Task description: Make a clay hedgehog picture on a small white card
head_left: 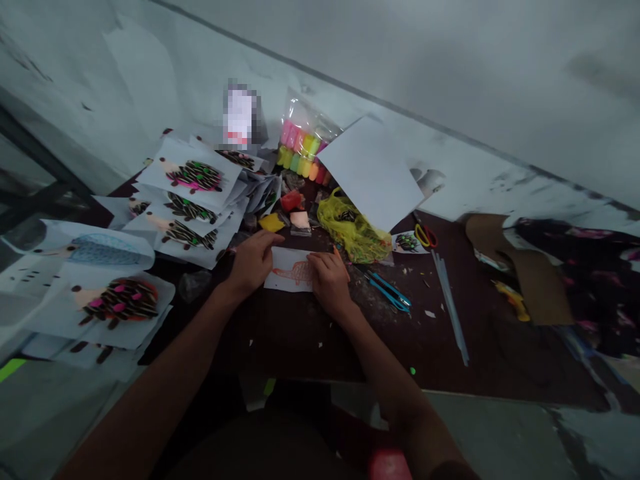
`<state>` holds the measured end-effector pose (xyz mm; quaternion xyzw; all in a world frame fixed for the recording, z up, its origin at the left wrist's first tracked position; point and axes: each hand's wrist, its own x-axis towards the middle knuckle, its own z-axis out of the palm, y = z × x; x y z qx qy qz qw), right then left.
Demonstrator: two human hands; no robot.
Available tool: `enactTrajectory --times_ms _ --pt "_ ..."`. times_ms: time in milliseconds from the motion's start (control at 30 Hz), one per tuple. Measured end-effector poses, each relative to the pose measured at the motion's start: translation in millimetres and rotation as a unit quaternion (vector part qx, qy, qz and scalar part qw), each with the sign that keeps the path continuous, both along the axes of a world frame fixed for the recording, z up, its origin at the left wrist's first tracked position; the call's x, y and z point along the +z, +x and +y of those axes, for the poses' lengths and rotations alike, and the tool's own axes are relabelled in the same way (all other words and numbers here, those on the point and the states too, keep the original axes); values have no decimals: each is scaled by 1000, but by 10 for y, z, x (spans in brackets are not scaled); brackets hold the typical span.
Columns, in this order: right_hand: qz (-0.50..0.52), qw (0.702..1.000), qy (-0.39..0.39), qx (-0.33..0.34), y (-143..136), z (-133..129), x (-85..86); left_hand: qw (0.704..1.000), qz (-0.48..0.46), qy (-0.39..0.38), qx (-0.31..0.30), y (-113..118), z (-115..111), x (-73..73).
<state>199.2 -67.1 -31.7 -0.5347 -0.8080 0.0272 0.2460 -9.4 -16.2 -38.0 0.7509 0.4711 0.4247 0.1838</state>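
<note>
A small white paper [287,284] with an orange-red animal drawing lies on the dark table in front of me. My left hand [254,262] grips the paper's left edge with bent fingers; the fingertips point right. Over the paper's right part rests my right hand [330,279], its fingers curled and covering some of the drawing. An orange pencil-like stick [338,254] shows along the outer side of that hand and seems held in it. Just right of this hand lie a blue-handled cutting tool [387,292] and a yellow-green plastic bag [340,223].
Hedgehog pictures [193,177] pile up at left. Behind are coloured clay packs [303,150], a red lump [292,201] and a large white sheet [373,173]. To the right lie scissors [427,235], clear sticks [450,307], a yellow glue gun [513,300] and dark floral cloth [600,287].
</note>
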Motion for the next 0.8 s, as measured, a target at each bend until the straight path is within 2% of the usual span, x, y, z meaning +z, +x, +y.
enactTrajectory --times_ms 133,367,800 --pt "-6 1000 -10 -2 -17 2 -24 998 48 -22 -19 11 23 -84" --pt "-36 999 -23 -22 -23 7 -78 993 111 -5 -33 51 50 -154" --pt "-55 997 -15 -58 114 86 -120 990 139 -8 -21 12 107 -193"
